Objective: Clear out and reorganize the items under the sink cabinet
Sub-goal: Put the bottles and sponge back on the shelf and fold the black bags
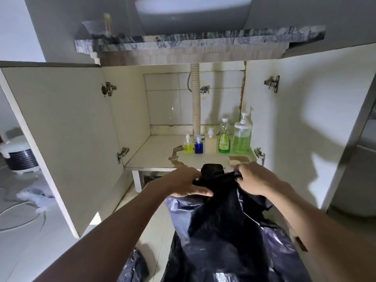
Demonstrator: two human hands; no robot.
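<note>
Black bag [223,231] being tied shut before the cabinet [158,157].
Its neck is gripped by left hand [183,183] and right hand [254,180], fingers curled; bottles [223,139] inside likely await sorting.

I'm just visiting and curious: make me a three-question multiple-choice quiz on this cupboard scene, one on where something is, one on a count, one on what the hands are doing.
1. Where do the bottles stand in the cabinet?
A. left side
B. right side, in a row
C. on the floor outside

2. How many bottles are in the row?
A. two
B. five
C. eight

3. What are the hands doing?
A. hanging idle
B. both gripping the black bag's top
C. holding a bottle

Answers:
1 B, the bottles line up from the drain hose rightward.
2 B, five show.
3 B, the left hand and right hand grip the black bag at its neck.
</note>
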